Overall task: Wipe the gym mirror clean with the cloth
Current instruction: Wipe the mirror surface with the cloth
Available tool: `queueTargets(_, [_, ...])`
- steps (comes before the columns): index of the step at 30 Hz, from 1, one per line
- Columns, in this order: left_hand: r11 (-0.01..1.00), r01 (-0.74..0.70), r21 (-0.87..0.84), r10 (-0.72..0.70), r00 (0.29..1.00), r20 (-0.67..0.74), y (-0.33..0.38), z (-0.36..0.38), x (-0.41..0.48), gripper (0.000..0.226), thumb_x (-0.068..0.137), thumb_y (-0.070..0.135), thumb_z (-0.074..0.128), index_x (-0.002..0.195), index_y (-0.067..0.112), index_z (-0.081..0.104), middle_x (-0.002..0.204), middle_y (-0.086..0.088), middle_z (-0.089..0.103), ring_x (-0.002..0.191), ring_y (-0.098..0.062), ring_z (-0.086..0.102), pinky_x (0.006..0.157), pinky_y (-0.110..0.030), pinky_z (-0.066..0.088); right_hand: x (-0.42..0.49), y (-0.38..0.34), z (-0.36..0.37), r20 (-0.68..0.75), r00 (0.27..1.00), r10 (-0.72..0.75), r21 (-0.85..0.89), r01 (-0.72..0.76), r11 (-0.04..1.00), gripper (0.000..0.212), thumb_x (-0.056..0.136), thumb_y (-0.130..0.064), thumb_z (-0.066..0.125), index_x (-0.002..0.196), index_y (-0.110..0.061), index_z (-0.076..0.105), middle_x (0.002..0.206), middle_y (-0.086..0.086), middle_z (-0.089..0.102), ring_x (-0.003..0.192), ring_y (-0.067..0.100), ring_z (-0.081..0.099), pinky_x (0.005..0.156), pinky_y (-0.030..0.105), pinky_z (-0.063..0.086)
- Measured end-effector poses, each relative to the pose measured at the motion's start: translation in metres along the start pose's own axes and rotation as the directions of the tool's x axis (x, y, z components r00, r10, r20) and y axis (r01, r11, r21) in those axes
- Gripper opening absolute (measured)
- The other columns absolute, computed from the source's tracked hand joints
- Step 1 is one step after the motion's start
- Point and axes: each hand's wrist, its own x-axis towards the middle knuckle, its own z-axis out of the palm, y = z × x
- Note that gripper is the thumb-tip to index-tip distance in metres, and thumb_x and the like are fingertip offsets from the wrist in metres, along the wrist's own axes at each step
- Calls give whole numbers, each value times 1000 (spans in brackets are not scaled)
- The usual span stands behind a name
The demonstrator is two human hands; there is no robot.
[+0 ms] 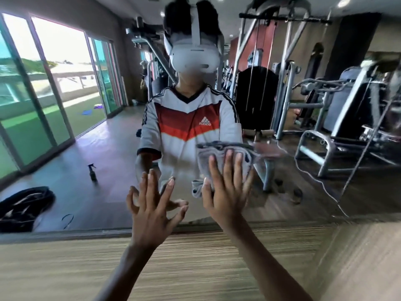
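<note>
The gym mirror [91,131] fills the upper view and reflects me in a white and red shirt. A grey cloth [219,161] lies flat against the glass low in the middle. My right hand [227,187] presses on the cloth with straight, spread fingers. My left hand [152,205] is just left of it, fingers spread and straight, fingertips touching the bare glass and holding nothing. The cloth's right edge looks blurred.
A striped wooden floor [195,261] runs up to the mirror's lower edge. In the reflection are a spray bottle [92,172] on the floor, a black bag [23,207], weight machines [325,109] and glass sliding doors [43,88].
</note>
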Motion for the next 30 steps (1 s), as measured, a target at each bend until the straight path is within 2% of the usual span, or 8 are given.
queueTargets(4, [989, 146, 4, -146, 989, 23, -37, -13, -11, 76, 95, 72, 31, 159, 35, 16, 168, -8, -8, 156, -25, -2, 119, -52, 1, -59, 35, -7, 192, 916, -352, -50, 367, 929, 66, 84, -33, 56, 147, -35, 39, 167, -5, 9, 143, 14, 31, 122, 52, 9])
queueTargets(8, [948, 318, -27, -315, 946, 75, -79, -25, -18, 82, 91, 79, 26, 154, 26, 26, 167, -2, -19, 155, -22, -13, 119, -46, -14, -32, 26, -6, 82, 979, -186, -76, 192, 978, 73, 86, -33, 49, 155, -34, 26, 167, -2, 9, 153, 21, 12, 121, 54, 7])
queueTargets(12, [927, 373, -43, -365, 922, 131, -96, -30, -23, 83, 89, 81, 26, 159, 42, 5, 165, -3, -24, 154, -22, -15, 119, -50, -14, 17, -55, 16, -46, 999, -24, 3, 24, 1000, 61, 91, -30, 46, 151, -21, 34, 162, 9, 23, 152, 27, 15, 119, 60, 11])
queueTargets(15, [906, 422, -33, -410, 895, 174, -119, -34, -35, 80, 90, 80, 25, 158, 43, 7, 165, -1, -25, 154, -19, -17, 117, -58, -4, -3, -100, 32, 87, 953, -290, 28, 288, 957, 60, 90, -29, 50, 148, -26, 41, 160, 7, 30, 151, 18, 22, 120, 57, 13])
queueTargets(19, [868, 496, -15, -482, 852, 204, -155, -48, -56, 76, 92, 79, 20, 156, 36, 22, 165, -7, -19, 154, -21, -14, 116, -60, 0, -51, -67, 28, 257, 766, -590, -34, 617, 786, 59, 90, -34, 57, 148, -33, 44, 163, -1, 23, 136, 11, 43, 122, 55, 7])
queueTargets(24, [780, 626, 3, -610, 758, 231, -202, -68, -68, 80, 94, 76, 18, 158, 28, 14, 164, -26, 7, 152, -35, 7, 110, -70, 13, -1, -112, 32, 120, 914, -387, -58, 395, 917, 54, 100, -33, 45, 152, -28, 32, 166, 2, 16, 153, 20, 12, 120, 58, 9])
queueTargets(27, [768, 640, 22, -622, 738, 260, -223, -76, -77, 78, 95, 73, 20, 159, 27, 15, 165, -23, 6, 153, -32, 6, 112, -67, 13, 20, -187, 54, 75, 940, -334, -10, 335, 942, 49, 101, -29, 43, 150, -23, 40, 159, 7, 29, 152, 22, 16, 119, 60, 12])
queueTargets(30, [672, 740, 22, -715, 641, 279, -254, -86, -89, 86, 91, 80, 14, 159, 28, 14, 166, -21, 1, 153, -33, 5, 112, -69, 13, -17, -224, 74, 200, 775, -600, 12, 610, 792, 49, 101, -22, 42, 149, -22, 45, 159, 6, 31, 141, 19, 42, 122, 56, 9])
